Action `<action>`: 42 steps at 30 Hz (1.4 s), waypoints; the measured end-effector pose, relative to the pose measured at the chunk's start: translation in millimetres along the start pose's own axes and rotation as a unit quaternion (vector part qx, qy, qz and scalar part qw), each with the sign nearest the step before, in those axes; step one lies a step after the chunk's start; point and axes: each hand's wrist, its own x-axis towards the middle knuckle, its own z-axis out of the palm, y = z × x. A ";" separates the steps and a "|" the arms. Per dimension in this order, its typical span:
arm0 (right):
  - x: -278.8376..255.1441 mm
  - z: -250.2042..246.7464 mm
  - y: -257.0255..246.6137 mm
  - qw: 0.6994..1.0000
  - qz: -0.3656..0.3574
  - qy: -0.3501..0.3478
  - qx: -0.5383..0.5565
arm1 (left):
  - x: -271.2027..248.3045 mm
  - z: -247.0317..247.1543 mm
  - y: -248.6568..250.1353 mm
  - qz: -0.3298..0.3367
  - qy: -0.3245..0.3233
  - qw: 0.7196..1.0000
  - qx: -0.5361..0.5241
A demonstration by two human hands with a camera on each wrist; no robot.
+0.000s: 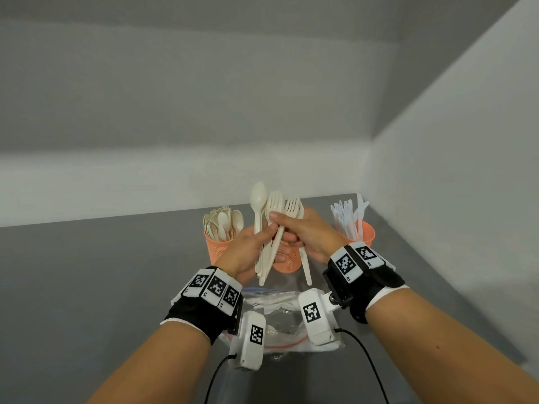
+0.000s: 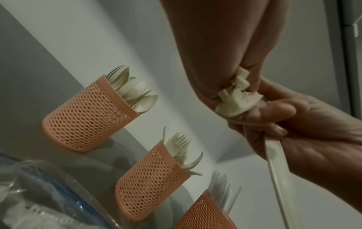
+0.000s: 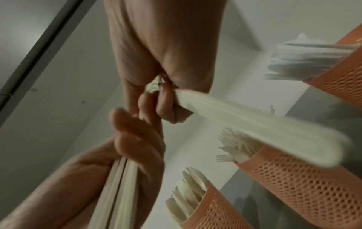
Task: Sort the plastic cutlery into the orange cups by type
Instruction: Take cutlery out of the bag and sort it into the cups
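Observation:
My left hand [image 1: 264, 239] grips a bundle of cream cutlery [image 1: 262, 258], a spoon [image 1: 258, 196] and forks [image 1: 274, 199] standing up from it. Their handle ends [image 2: 235, 96] show under the palm. My right hand [image 1: 287, 228] pinches a cream fork [image 1: 293, 207] at the bundle's right side; its handle [image 3: 254, 124] hangs down, blurred. Three orange mesh cups stand behind: the left cup [image 1: 217, 249] holds spoons, the middle cup [image 1: 287, 263] holds forks [image 2: 180, 147], and the right cup [image 1: 361, 231] holds white cutlery. Both hands hover above the middle cup.
A clear zip bag [image 1: 280, 316] with some white cutlery lies on the grey table [image 1: 102, 287] under my wrists. White walls close the table at the back and on the right, just beyond the cups.

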 end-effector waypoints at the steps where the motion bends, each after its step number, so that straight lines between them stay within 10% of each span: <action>1: 1.4 0.9 1.6 1.000 0.010 0.001 -0.004 | 1.1 -0.4 0.6 -0.007 0.000 1.000 -0.007; 15: 24.1 16.4 13.0 0.992 -0.015 0.122 -0.004 | 12.9 -11.4 3.8 0.008 0.058 0.997 -0.041; 26: 26.5 26.4 17.4 0.996 -0.044 0.077 -0.031 | 17.3 -9.7 1.1 0.041 0.130 0.989 0.055; 42: 83.6 -51.7 -19.2 0.939 -0.182 0.293 -0.011 | 23.2 -59.5 3.5 0.059 0.195 0.976 0.081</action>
